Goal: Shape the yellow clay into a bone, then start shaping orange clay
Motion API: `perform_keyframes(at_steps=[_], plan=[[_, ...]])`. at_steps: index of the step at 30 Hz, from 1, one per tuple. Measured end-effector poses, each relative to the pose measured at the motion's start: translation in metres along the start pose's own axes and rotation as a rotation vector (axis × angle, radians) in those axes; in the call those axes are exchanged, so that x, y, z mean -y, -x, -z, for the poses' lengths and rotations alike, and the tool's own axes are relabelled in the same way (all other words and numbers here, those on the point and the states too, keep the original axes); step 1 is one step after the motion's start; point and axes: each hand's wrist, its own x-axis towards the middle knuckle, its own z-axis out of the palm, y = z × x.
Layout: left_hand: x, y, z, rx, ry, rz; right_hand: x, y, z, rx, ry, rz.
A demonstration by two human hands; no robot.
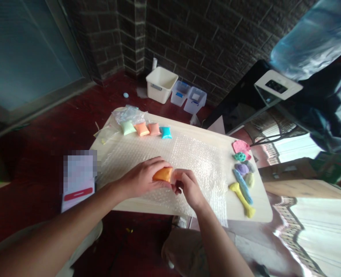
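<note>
My left hand (147,177) is closed around an orange clay packet (162,174) above the middle of the table. The fingers of my right hand (188,186) are pinched at the packet's right end, where a bit of clear wrapper shows. Under both hands lies a sheet of bubble wrap (201,161). Beyond them, in a row, are a pale green packet (128,127), an orange packet (142,129), a salmon packet (154,129) and a blue packet (166,132).
Crumpled clear plastic (130,114) lies at the table's far left corner. Along the right edge sit a pink clay piece (241,146), a green ball (240,156), a purple lump (241,169), a blue strip (243,186) and a yellow bone shape (242,200). A white basket (160,86) stands on the floor.
</note>
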Motion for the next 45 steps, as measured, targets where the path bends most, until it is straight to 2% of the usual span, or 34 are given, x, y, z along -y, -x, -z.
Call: perform_keyframes(at_steps=[3, 5, 8, 16, 23, 26, 32, 38, 45], plan=[[0.001, 0.002, 0.002, -0.047, -0.023, 0.046, 0.0, -0.001, 0.004, -0.198, -0.012, 0.189], [0.001, 0.003, 0.003, -0.094, -0.065, 0.072, 0.001, 0.0, 0.004, -0.259, 0.01, 0.27], [0.002, 0.003, 0.003, -0.145, -0.118, 0.079, 0.002, 0.002, 0.001, -0.205, 0.035, 0.257], [0.001, 0.003, -0.003, -0.109, -0.228, 0.006, -0.004, 0.001, -0.004, -0.085, -0.007, 0.161], [-0.002, 0.001, -0.001, -0.154, -0.191, -0.029, 0.004, 0.001, -0.005, 0.041, -0.421, -0.029], [-0.004, -0.001, -0.001, -0.179, -0.186, -0.04, 0.006, 0.001, -0.006, 0.06, -0.506, -0.06], [-0.001, 0.002, 0.0, -0.176, -0.223, -0.024, 0.0, 0.0, -0.006, -0.01, -0.359, 0.02], [0.001, 0.003, -0.001, -0.185, -0.272, -0.018, -0.006, -0.001, -0.005, 0.05, -0.191, 0.07], [-0.005, -0.001, 0.002, -0.171, -0.222, -0.039, 0.002, 0.0, -0.002, 0.103, -0.329, -0.04]])
